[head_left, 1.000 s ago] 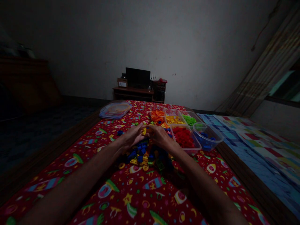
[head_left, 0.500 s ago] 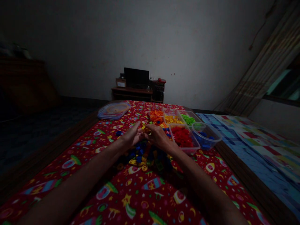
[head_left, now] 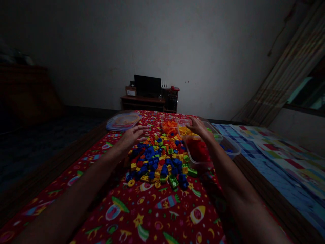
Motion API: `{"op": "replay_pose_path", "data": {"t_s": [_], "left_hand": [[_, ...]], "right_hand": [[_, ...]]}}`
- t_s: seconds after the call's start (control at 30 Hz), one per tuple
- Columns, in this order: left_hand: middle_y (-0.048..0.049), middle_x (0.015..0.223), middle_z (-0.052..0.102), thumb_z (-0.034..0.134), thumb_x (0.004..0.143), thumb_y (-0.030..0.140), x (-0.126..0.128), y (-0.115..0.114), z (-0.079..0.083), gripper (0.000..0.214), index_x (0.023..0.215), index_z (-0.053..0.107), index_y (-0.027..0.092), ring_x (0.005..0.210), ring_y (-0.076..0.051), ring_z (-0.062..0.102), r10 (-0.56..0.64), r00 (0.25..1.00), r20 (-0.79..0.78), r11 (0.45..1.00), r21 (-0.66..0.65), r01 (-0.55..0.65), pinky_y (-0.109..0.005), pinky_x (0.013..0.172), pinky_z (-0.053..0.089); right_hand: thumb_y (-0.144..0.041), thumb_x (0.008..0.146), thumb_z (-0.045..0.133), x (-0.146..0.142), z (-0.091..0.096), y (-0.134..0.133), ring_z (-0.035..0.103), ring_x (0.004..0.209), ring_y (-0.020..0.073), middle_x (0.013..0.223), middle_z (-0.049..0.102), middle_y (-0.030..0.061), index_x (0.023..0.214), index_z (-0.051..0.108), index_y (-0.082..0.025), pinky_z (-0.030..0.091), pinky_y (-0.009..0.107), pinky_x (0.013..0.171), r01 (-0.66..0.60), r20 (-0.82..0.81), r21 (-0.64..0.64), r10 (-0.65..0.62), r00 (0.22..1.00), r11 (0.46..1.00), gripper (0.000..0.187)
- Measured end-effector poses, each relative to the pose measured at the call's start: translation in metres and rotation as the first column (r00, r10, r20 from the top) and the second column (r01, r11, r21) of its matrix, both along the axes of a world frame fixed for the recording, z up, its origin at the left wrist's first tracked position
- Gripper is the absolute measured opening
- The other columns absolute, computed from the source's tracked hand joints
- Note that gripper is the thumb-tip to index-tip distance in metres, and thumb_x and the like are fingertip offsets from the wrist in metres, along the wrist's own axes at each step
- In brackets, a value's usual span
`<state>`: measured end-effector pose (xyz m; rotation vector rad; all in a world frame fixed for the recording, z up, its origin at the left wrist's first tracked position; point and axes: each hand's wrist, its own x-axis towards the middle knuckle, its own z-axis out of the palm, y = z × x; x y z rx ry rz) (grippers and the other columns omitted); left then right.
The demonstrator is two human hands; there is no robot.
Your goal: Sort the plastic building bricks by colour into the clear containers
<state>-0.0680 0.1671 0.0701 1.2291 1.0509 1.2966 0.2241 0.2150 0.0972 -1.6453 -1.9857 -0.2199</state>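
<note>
My right hand [head_left: 198,126] is above the clear plastic box of yellow bricks [head_left: 183,130], its thumb and fingers apart with nothing visible in them. To the left, my left hand [head_left: 134,135] hovers palm down beside the pile's far left edge, fingers spread and empty. Between my arms lies a loose pile of mixed toy building bricks [head_left: 154,162] in blue, yellow, green, orange and red. Red bricks [head_left: 196,149] fill a nearer box, partly covered by my right forearm. Orange bricks [head_left: 170,126] sit in a box left of the yellow ones.
Green bricks [head_left: 209,130] and a round tub [head_left: 235,149] with blue bricks stand on the right, partly behind my arm. Stacked plastic lids [head_left: 124,119] lie at the far left of the red patterned cloth [head_left: 162,217]. A monitor [head_left: 147,84] stands by the wall.
My hands were together over the pile and have separated. The right one moved right and away to the yellow box; the left one moved left and opened, uncovering the pile.
</note>
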Motion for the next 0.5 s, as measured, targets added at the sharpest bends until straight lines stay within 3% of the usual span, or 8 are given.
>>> {"op": "replay_pose_path", "data": {"t_s": [0.07,0.13,0.2,0.27,0.4,0.5], "left_hand": [[-0.0051,0.089,0.067,0.06,0.075,0.022,-0.001,-0.001,-0.002,0.015,0.087,0.064,0.015,0.081,-0.017,0.066,0.029,0.996,-0.081,0.999,0.038,-0.026,-0.037,0.085,0.053],[-0.0053,0.093,0.068,0.059,0.074,0.026,-0.003,0.0,-0.004,0.019,0.089,0.064,0.016,0.086,-0.019,0.065,0.056,0.983,-0.172,0.996,0.074,-0.044,-0.038,0.086,0.052],[-0.0055,0.093,0.069,0.058,0.075,0.03,-0.006,0.003,-0.006,0.024,0.093,0.065,0.016,0.091,-0.022,0.065,0.078,0.951,-0.298,0.993,0.108,-0.047,-0.038,0.087,0.051],[-0.0058,0.094,0.07,0.056,0.075,0.034,-0.01,0.008,-0.009,0.027,0.093,0.066,0.017,0.096,-0.026,0.063,0.118,0.883,-0.454,0.988,0.143,-0.058,-0.038,0.088,0.049],[-0.0074,0.105,0.069,0.048,0.079,0.043,-0.024,0.019,-0.024,0.034,0.093,0.066,0.018,0.107,-0.029,0.058,0.166,0.708,-0.686,0.982,0.183,-0.052,-0.038,0.095,0.043],[-0.0087,0.113,0.066,0.044,0.08,0.05,-0.043,0.019,-0.05,0.04,0.095,0.065,0.02,0.117,-0.03,0.051,0.158,0.661,-0.734,0.982,0.188,-0.026,-0.039,0.102,0.038]], "right_hand": [[-0.017,0.081,0.055,-0.007,0.0,-0.013,0.062,0.094,0.0266,0.105,0.066,0.0185,0.124,0.055,-0.01,0.046,0.037,0.081,-0.029,-0.013,0.022,0.029,1.0,0.999,0.043],[-0.018,0.086,0.05,-0.023,-0.009,-0.036,0.063,0.087,0.0221,0.099,0.068,0.0138,0.126,0.053,-0.014,0.047,0.034,0.079,-0.184,-0.028,0.028,0.185,0.982,0.982,0.041],[-0.019,0.089,0.049,-0.045,-0.025,-0.065,0.063,0.087,0.019,0.1,0.068,0.0106,0.123,0.055,-0.018,0.048,0.031,0.078,-0.43,-0.014,-0.009,0.43,0.903,0.903,0.036],[-0.024,0.09,0.05,-0.067,-0.042,-0.097,0.06,0.101,0.0193,0.114,0.063,0.0126,0.124,0.053,-0.017,0.047,0.032,0.084,-0.606,0.027,-0.01,0.606,0.795,0.796,0.035],[-0.035,0.092,0.046,-0.101,-0.066,-0.15,0.042,0.126,0.0249,0.136,0.045,0.0164,0.132,0.044,-0.02,0.038,0.044,0.101,-0.755,0.332,-0.072,0.729,0.598,0.652,0.042],[-0.033,0.095,0.037,-0.113,-0.078,-0.167,0.033,0.132,0.0256,0.14,0.041,0.0131,0.127,0.047,-0.022,0.027,0.05,0.108,-0.845,0.513,-0.11,0.758,0.403,0.523,0.035]]}}
